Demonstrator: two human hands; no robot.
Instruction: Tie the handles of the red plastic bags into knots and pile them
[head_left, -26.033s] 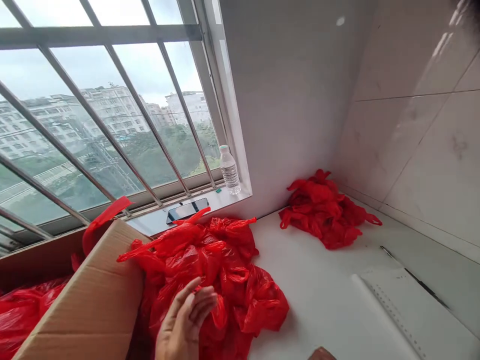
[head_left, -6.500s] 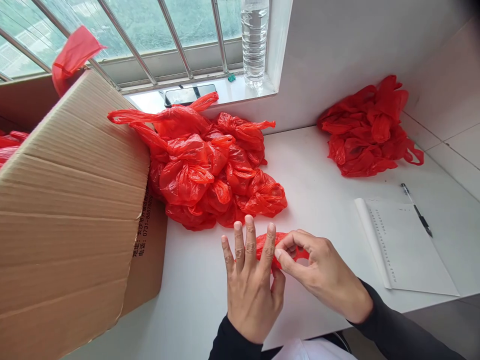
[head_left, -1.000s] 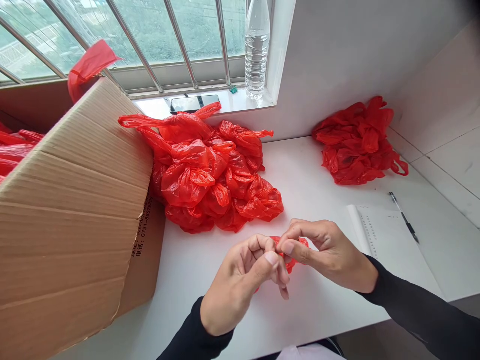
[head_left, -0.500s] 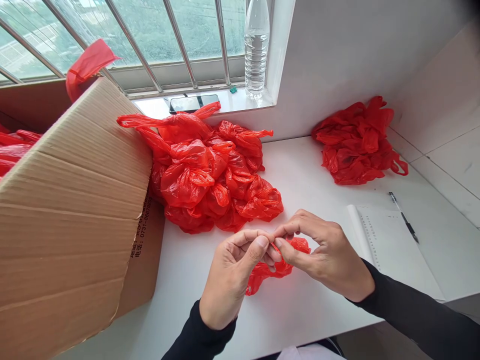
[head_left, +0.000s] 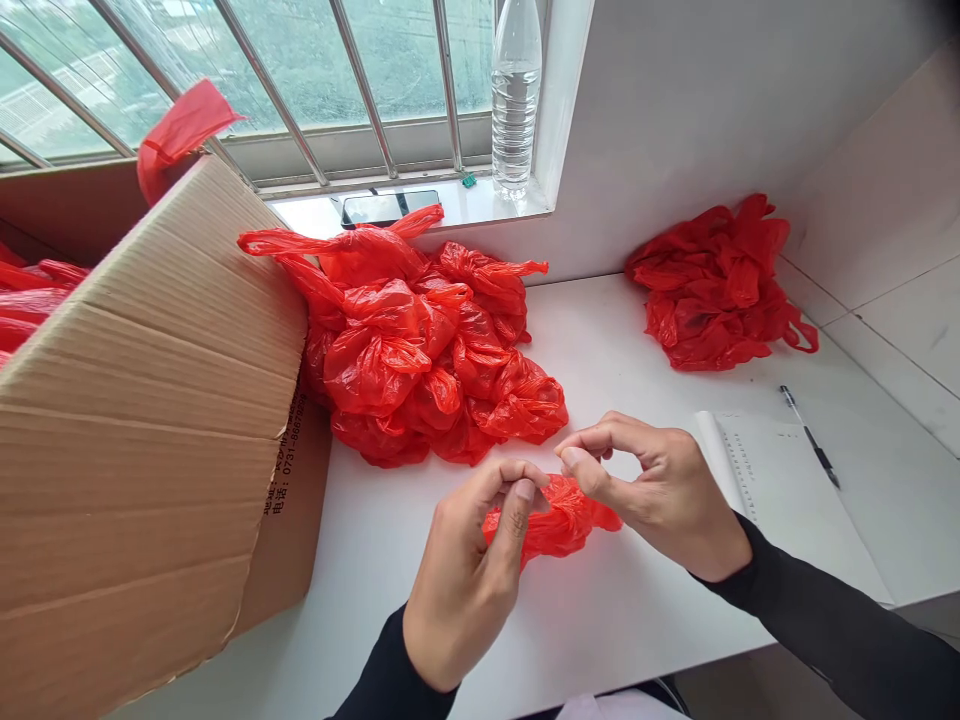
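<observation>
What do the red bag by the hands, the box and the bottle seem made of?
Red bag: probably thin, glossy plastic film, judging by its shiny creases. Box: matt brown cardboard, apparently corrugated, showing fine parallel ridges. Bottle: likely clear plastic, given its moulded rings.

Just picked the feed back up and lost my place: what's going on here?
A person's left hand and right hand are close together over a small red bag on the table, fingertips drawn in. I can't tell whether they pinch anything tiny. Beyond, a heap of red bags sits beside the box; a notebook and pen lie to the right.
</observation>
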